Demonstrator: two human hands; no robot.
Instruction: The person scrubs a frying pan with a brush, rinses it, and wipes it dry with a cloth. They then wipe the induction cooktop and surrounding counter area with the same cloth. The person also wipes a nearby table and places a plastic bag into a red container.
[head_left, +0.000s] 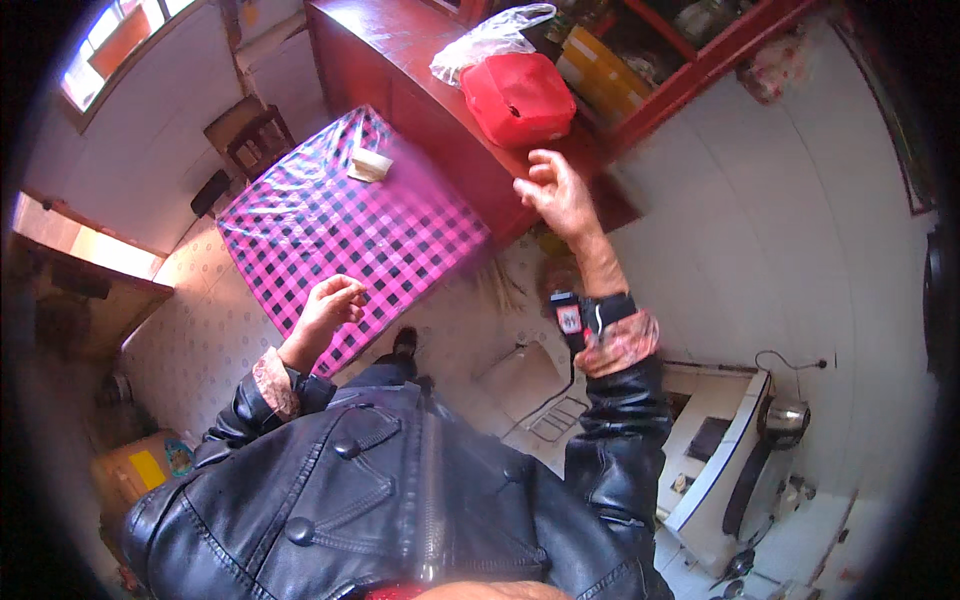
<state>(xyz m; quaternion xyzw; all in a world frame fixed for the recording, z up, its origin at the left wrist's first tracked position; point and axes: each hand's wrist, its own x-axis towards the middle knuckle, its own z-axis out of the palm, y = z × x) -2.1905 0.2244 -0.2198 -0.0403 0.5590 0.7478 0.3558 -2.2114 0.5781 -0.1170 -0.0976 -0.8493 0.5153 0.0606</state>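
Observation:
My right hand (562, 196) is raised in front of a red cabinet (420, 112), its fingers apart and bent, holding nothing that I can see. Just beyond its fingertips, a red plastic tub (521, 101) sits on the cabinet's ledge; a dark mark shows on its side. Against it lies a clear plastic bag (487, 41). Over the near edge of a table with a pink and black checked cover (360, 232) is my left hand (334, 306), fingers curled inward; whether they hold anything small is hidden. A pale folded piece (369, 165) rests on the table's far part.
A yellow carton (604, 71) stands on the cabinet shelf. At right, a white-topped stand (716, 457) bears a metal kettle (786, 418). A wooden chair (251, 139) is behind the table. On the tiled floor are a wire rack (559, 418) and, at left, a cardboard box (135, 472).

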